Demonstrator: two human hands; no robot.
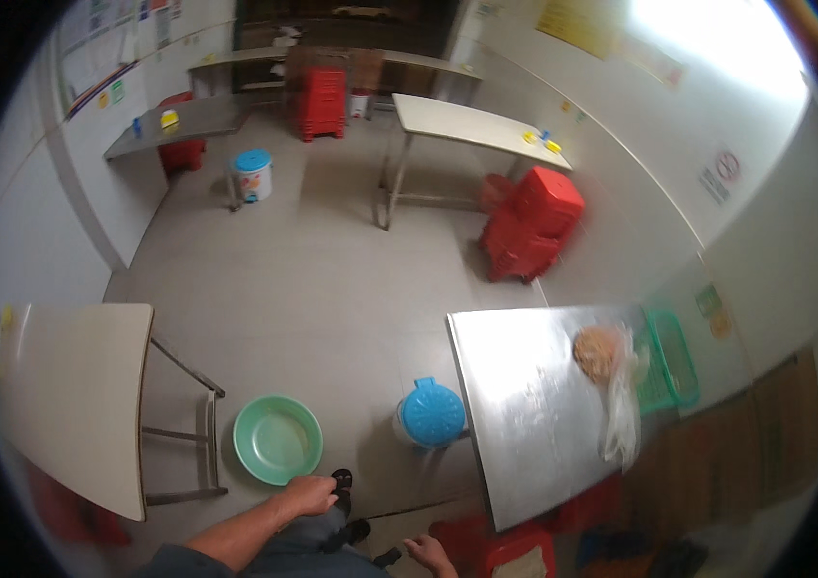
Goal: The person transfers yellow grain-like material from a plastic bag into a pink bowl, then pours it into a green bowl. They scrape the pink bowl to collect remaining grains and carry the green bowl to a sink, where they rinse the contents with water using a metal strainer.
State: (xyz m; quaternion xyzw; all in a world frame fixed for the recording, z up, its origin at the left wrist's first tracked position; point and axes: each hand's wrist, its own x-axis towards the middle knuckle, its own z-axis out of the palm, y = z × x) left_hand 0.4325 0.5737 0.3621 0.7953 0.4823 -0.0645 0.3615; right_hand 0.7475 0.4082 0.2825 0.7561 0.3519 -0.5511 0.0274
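Observation:
My left hand (311,495) hangs in front of my body with its fingers curled, and no thing shows in it. Just past it, on the tiled floor, is a round green plastic basin (279,439); nothing clear can be made out inside. My right hand (427,553) is low at the bottom edge, fingers loosely bent and a little apart, holding nothing visible. Nearest to it are red plastic stools (463,538) under a stainless steel table (524,412). A sandalled foot (341,480) shows beside my left hand.
A bin with a blue lid (433,413) stands by the steel table. On that table lie a plastic bag (622,426), a brown food-like heap (596,354) and a green basket (672,357). A pale table (84,397) is at left; stacked red stools (535,224) stand farther off.

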